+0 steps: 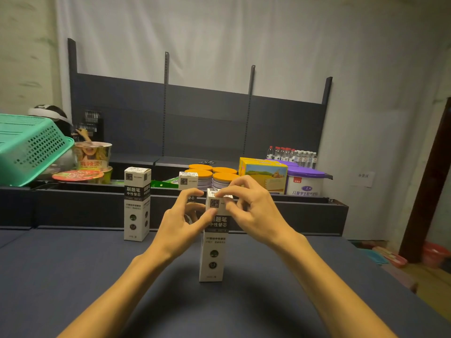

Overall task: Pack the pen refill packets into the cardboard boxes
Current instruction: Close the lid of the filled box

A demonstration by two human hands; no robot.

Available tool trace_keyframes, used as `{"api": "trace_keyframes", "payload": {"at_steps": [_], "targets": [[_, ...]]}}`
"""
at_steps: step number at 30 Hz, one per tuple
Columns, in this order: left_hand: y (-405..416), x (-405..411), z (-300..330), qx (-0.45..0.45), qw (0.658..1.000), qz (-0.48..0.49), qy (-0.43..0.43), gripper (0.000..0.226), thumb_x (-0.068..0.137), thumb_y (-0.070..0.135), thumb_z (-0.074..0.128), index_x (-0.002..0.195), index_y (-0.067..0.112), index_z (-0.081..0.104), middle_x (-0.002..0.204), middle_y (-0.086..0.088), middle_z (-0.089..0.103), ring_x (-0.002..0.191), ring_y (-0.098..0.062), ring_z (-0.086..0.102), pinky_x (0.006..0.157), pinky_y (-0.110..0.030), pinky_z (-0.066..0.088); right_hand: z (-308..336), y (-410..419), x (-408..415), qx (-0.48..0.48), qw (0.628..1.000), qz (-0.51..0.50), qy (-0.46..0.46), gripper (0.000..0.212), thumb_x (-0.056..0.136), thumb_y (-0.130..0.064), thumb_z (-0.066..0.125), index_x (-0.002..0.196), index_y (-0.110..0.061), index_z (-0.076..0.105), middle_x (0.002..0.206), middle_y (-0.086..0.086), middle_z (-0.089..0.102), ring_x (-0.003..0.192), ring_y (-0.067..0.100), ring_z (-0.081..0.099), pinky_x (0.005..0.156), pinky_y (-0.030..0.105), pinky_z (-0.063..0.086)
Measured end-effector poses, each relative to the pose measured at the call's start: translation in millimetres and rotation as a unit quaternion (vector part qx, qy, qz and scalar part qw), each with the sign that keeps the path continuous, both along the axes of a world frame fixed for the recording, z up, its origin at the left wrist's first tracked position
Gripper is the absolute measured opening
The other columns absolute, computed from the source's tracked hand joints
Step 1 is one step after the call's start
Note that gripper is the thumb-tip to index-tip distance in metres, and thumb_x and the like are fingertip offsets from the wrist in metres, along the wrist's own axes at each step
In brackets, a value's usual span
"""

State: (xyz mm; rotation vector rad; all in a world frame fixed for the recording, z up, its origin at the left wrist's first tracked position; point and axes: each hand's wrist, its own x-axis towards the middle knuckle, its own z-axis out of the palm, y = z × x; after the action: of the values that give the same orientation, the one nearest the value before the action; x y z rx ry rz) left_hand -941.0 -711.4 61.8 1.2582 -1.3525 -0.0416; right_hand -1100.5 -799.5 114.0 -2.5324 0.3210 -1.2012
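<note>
Tabletop (61, 276): bare dark surface left and right of forearms, open lanes from near edge.
Centre blocked: upright box (212, 250), both hands at its top — left hand (181, 223), right hand (253, 211).
Second upright box (136, 203) stands apart at left; gap between the two boxes partly filled by left hand.
Third box (188, 181) behind hands, mostly hidden.
Far edge closed by dark raised ledge (305, 215); behind it, cans with orange lids (223, 175), yellow carton (264, 174), green basket (29, 147).
</note>
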Motion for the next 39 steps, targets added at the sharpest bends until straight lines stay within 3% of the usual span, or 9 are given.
{"api": "trace_keyframes", "payload": {"at_steps": [3, 6, 10, 12, 16, 19, 22, 30, 39], "targets": [[-0.5, 2.2, -1.5, 0.004, 1.0, 0.003, 0.001, 0.049, 0.076, 0.054, 0.063, 0.116, 0.031, 0.046, 0.089, 0.01, 0.068, 0.08, -0.007, 0.064, 0.066, -0.019, 0.052, -4.4, -1.7, -0.4, -0.006, 1.0, 0.001, 0.002, 0.022, 0.096, -0.02, 0.057, 0.114, -0.022, 0.07, 0.11, 0.0, 0.046, 0.088, 0.011, 0.05, 0.073, 0.015, 0.052], [0.4, 5.0, -4.7, 0.028, 0.999, 0.008, -0.015, 0.046, 0.079, 0.051, 0.066, 0.116, 0.032, 0.046, 0.094, 0.012, 0.067, 0.08, -0.006, 0.063, 0.067, -0.017, 0.051, -10.0, -3.8, -2.0, -0.007, 1.0, 0.005, -0.004, 0.026, 0.097, -0.021, 0.056, 0.121, -0.026, 0.066, 0.109, 0.0, 0.044, 0.074, 0.007, 0.051, 0.069, 0.013, 0.05], [5.5, 4.6, -18.6, 0.119, 0.991, -0.017, -0.059, 0.045, 0.08, 0.041, 0.071, 0.117, 0.037, 0.045, 0.099, 0.018, 0.064, 0.088, 0.008, 0.059, 0.067, -0.011, 0.047, -20.1, -10.7, -8.6, -0.017, 1.0, -0.012, 0.0, 0.041, 0.096, -0.025, 0.056, 0.137, -0.029, 0.05, 0.111, -0.005, 0.046, 0.066, 0.007, 0.053, 0.063, 0.015, 0.049], [6.9, 9.0, -31.0, 0.18, 0.979, -0.027, -0.09, 0.048, 0.078, 0.047, 0.071, 0.118, 0.044, 0.043, 0.105, 0.022, 0.061, 0.093, 0.007, 0.058, 0.073, -0.016, 0.05, -25.5, -15.1, -14.3, -0.024, 0.999, -0.035, 0.012, 0.047, 0.095, -0.029, 0.057, 0.141, -0.032, 0.044, 0.111, -0.008, 0.048, 0.068, 0.008, 0.053, 0.065, 0.019, 0.051], [7.0, 18.3, -54.3, 0.297, 0.945, -0.025, -0.135, 0.067, 0.067, 0.069, 0.067, 0.124, 0.043, 0.043, 0.116, 0.019, 0.059, 0.099, -0.002, 0.059, 0.088, -0.026, 0.052, -32.5, -26.3, -31.2, -0.088, 0.984, -0.132, 0.084, 0.049, 0.096, -0.04, 0.052, 0.142, -0.031, 0.041, 0.121, -0.008, 0.051, 0.087, 0.005, 0.053, 0.075, 0.023, 0.047], [5.7, 19.3, -60.4, 0.314, 0.94, -0.011, -0.132, 0.076, 0.058, 0.079, 0.063, 0.121, 0.039, 0.049, 0.114, 0.021, 0.057, 0.098, -0.004, 0.058, 0.087, -0.028, 0.053, -37.2, -36.6, -42.6, -0.15, 0.957, -0.195, 0.153, 0.049, 0.097, -0.044, 0.047, 0.143, -0.027, 0.041, 0.129, -0.002, 0.052, 0.109, 0.016, 0.055, 0.083, 0.026, 0.044], [0.3, 18.6, -58.5, 0.312, 0.941, -0.001, -0.131, 0.081, 0.052, 0.085, 0.059, 0.118, 0.039, 0.053, 0.112, 0.021, 0.058, 0.097, -0.004, 0.058, 0.085, -0.028, 0.053, -42.5, -48.8, -50.0, -0.162, 0.939, -0.226, 0.201, 0.05, 0.098, -0.047, 0.043, 0.144, -0.028, 0.038, 0.132, 0.0, 0.051, 0.113, 0.018, 0.054, 0.086, 0.027, 0.044], [-42.3, 11.3, -50.2, 0.324, 0.938, 0.013, -0.12, 0.055, 0.076, 0.05, 0.072, 0.123, 0.029, 0.055, 0.109, 0.018, 0.06, 0.095, -0.003, 0.058, 0.077, -0.017, 0.049, -52.9, -87.9, -70.2, -0.15, 0.926, -0.24, 0.249, 0.049, 0.099, -0.048, 0.041, 0.144, -0.03, 0.036, 0.133, -0.001, 0.05, 0.113, 0.017, 0.054, 0.085, 0.027, 0.045], [-99.3, 5.1, -47.8, 0.349, 0.931, 0.022, -0.103, 0.056, 0.083, 0.041, 0.069, 0.132, 0.023, 0.049, 0.119, 0.005, 0.062, 0.092, -0.005, 0.058, 0.084, -0.021, 0.049, -57.7, -129.8, -81.2, -0.138, 0.917, -0.243, 0.286, 0.048, 0.099, -0.046, 0.041, 0.144, -0.031, 0.036, 0.136, -0.003, 0.047, 0.116, 0.015, 0.052, 0.084, 0.024, 0.044]]}}
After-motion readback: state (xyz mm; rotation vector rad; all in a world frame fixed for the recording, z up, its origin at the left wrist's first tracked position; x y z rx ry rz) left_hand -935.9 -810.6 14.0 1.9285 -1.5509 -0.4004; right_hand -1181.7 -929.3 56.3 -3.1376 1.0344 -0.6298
